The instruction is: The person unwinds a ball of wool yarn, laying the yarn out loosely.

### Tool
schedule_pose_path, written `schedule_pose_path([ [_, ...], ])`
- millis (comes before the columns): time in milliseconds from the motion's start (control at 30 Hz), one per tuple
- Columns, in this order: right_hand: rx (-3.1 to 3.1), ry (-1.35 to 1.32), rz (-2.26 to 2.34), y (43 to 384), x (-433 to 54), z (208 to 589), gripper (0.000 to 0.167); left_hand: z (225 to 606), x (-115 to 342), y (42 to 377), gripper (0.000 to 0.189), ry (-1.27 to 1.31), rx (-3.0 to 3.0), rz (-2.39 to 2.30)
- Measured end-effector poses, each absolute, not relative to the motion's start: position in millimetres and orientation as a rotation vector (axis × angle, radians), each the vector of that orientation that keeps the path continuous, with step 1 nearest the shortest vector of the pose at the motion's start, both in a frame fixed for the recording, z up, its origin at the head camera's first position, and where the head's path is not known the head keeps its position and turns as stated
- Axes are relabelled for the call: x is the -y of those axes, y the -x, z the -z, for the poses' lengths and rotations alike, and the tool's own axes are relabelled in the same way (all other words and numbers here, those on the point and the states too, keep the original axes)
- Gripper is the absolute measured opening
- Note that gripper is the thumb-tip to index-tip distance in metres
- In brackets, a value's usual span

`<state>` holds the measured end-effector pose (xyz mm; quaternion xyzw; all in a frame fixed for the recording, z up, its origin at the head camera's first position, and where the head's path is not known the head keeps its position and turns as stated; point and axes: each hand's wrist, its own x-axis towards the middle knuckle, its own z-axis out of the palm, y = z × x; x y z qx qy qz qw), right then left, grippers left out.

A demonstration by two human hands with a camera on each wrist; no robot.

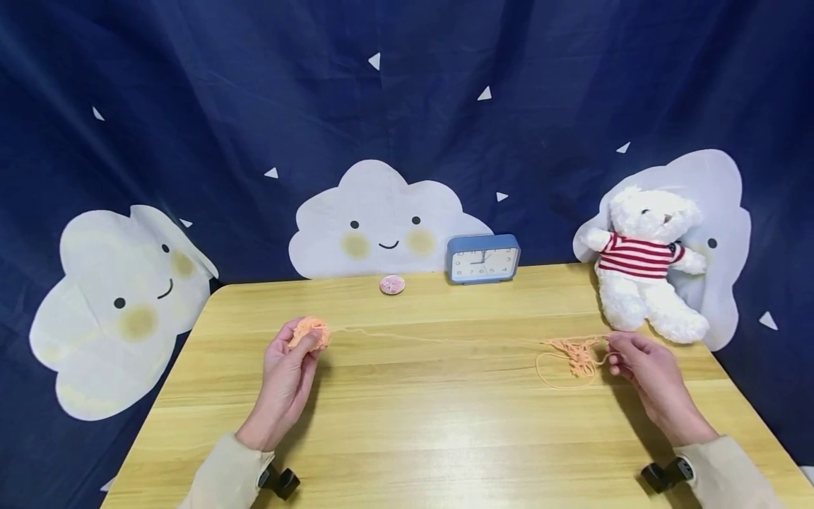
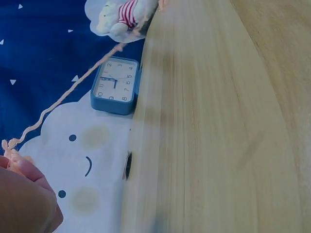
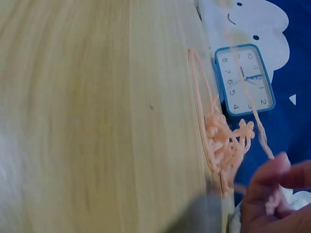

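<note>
My left hand (image 1: pixel 291 367) grips a small ball of peach yarn (image 1: pixel 311 331), thumb across its front, raised over the table's left part. A strand (image 1: pixel 439 340) runs from the ball across to my right hand (image 1: pixel 650 371), which pinches yarn between thumb and fingers. Beside those fingertips hangs a loose tangle of peach yarn (image 1: pixel 577 355) with a wide loop on its left. In the right wrist view the tangle (image 3: pixel 223 145) dangles next to the right hand (image 3: pixel 274 199). Only part of the left hand (image 2: pixel 29 194) shows in the left wrist view, with the strand (image 2: pixel 73 87) leading away.
On the wooden table (image 1: pixel 445 438), a blue clock (image 1: pixel 483 259) stands at the back edge, beside a small pink round object (image 1: pixel 392 284). A white teddy bear (image 1: pixel 649 261) in a striped shirt sits at the back right. Behind hangs a dark blue curtain (image 1: pixel 540 141) with cloud shapes.
</note>
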<state>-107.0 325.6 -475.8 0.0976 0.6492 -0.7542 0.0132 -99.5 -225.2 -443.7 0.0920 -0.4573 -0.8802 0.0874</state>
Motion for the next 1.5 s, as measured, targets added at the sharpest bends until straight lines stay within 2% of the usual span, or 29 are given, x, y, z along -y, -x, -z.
schedule_pose_path([
  [367, -2.234, -0.273, 1.977, 110.7, -315.2, 478.3, 0.019, 444.6, 218.7, 98.8, 0.022, -0.245, 1.523, 2.637],
  [533, -2.312, -0.335, 2.041, 108.4, -298.0, 474.6, 0.026, 443.8, 215.2, 100.2, 0.023, -0.252, 1.532, 2.654],
  [733, -2.206, -0.179, 2.118, 110.9, -266.5, 465.3, 0.016, 442.8, 210.3, 103.0, 0.029, -0.263, 1.539, 2.676],
  [867, -2.138, 0.070, 1.971, 118.0, -249.1, 457.3, 0.040, 440.6, 207.5, 105.3, 0.032, -0.257, 1.565, 2.681],
  [967, -2.046, 0.222, 1.897, 123.8, -234.5, 453.5, 0.051, 439.2, 207.6, 105.9, 0.033, -0.208, 1.589, 2.692],
  [1200, -1.895, 0.381, 1.794, 137.8, -192.8, 459.1, 0.054, 437.1, 208.0, 105.7, 0.043, -0.052, 1.606, 2.814],
  [1500, -1.712, 0.431, 1.722, 144.0, -143.3, 470.3, 0.059, 434.0, 207.0, 103.5, 0.047, -0.023, 1.641, 2.847],
])
